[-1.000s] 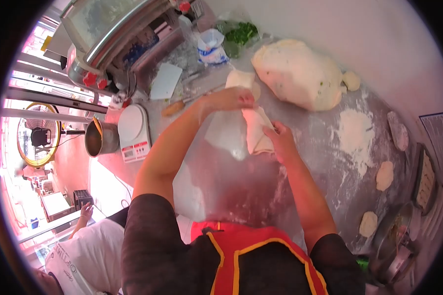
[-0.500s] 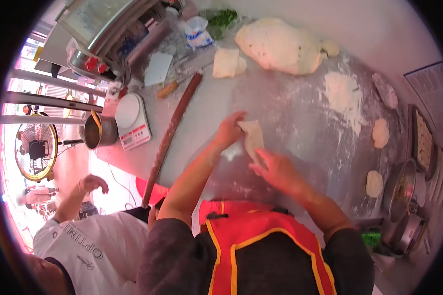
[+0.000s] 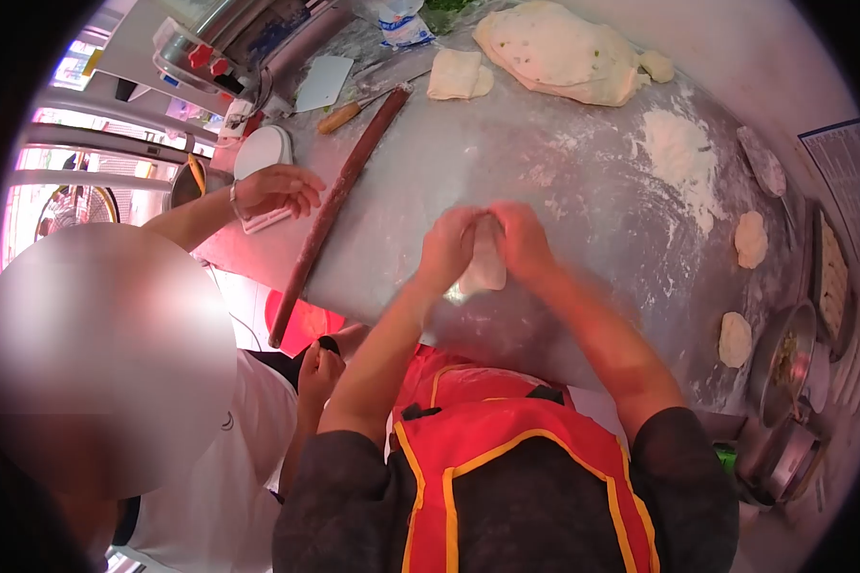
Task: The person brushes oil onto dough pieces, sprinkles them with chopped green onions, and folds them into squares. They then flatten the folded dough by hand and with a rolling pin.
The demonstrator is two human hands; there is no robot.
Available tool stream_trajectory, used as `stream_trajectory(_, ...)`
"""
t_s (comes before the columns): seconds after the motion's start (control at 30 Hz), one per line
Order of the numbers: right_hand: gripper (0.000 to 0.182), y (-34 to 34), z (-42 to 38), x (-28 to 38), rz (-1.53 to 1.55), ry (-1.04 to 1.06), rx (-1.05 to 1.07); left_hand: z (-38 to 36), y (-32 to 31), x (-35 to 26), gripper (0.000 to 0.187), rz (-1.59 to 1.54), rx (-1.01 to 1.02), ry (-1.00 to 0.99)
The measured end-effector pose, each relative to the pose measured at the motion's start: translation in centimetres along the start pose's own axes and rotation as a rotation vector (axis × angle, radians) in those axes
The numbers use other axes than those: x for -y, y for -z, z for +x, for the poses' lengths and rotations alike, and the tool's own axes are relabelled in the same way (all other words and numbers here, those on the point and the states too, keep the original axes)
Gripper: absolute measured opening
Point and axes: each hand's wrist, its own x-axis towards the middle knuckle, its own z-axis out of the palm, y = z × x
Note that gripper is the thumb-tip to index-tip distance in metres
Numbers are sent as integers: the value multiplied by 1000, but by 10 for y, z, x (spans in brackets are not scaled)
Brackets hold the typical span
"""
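A flat piece of dough (image 3: pixel 487 264) is between my hands over the middle of the metal worktop (image 3: pixel 392 239). My left hand (image 3: pixel 449 246) is closed on its upper left edge, fingers curled inward. On the other side, my right hand (image 3: pixel 524 241) pinches the upper right edge. The fingertips of both hands nearly meet at the dough's far end, which they partly hide. The lower end of the dough points toward my apron (image 3: pixel 506 449).
A long wooden rolling pin (image 3: pixel 344 205) lies to the left. Beyond it, a co-worker's hand (image 3: pixel 277 191) reaches over a white scale (image 3: pixel 263 148). At the back are a large dough mass (image 3: pixel 559 53) and a folded dough piece (image 3: pixel 457 74). Flour (image 3: pixel 680 158) and small dough pieces (image 3: pixel 750 239) lie right.
My hands have come together at the dough's far end; my right hand moved up from its near end. The co-worker has leaned in, with a hand now over the scale.
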Motion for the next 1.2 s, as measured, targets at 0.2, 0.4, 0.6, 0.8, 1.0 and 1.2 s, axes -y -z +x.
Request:
stream_trajectory(0.2,38,-37,-49,-2,-299,345,-247,-62,-25,10,42,482,-69,-242)
stream_trajectory(0.4,38,-14,-14,-3,-191,113,-9,-43,-15,7,40,336,-78,31)
stream_trajectory(0.6,33,-13,-1,-19,-30,-38,-154,-52,-32,1,35,-75,-169,459)
stream_trajectory(0.8,34,45,-133,-54,136,-774,-83,16,-62,-4,36,-144,69,8)
stream_trajectory(1.0,48,43,-104,-107,189,-341,-354,-6,-78,-23,46,-83,124,434)
stream_trajectory(1.2,40,83,-45,-77,362,-441,117,21,-114,-40,43,-239,60,331)
